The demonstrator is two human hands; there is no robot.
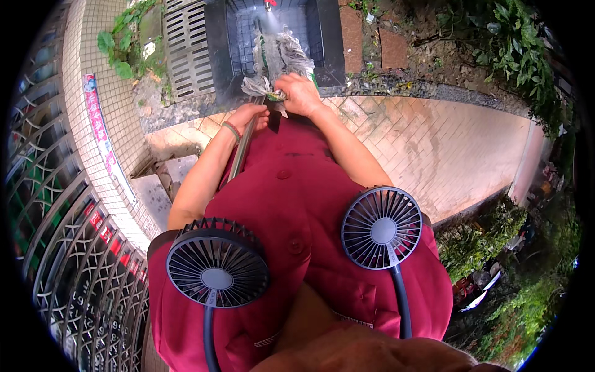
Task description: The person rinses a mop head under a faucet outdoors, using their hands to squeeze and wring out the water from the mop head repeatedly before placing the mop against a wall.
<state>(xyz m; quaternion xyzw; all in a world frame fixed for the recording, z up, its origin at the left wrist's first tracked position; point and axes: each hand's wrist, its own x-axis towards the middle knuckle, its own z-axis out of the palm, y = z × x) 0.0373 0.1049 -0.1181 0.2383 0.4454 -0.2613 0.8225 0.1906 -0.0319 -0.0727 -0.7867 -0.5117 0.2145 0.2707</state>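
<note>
A mop head of grey-white strands (295,55) lies over the near part of a dark tiled basin (237,28), under water spraying from a tap with a red handle (268,4). My right hand (300,94) grips strands at the mop's near end, its fingers curled into them. My left hand (251,117) is closed around the metal mop pole (242,149), just below the head. The pole slants down along the left side of my body. A red and green bracelet is on my left wrist.
A slotted drain grate (188,51) adjoins the basin's left side. Paving slabs (393,49), soil and leafy plants (516,56) are on the right. A metal lattice fence (69,232) stands far left. Two round neck fans (382,228) hang before my chest.
</note>
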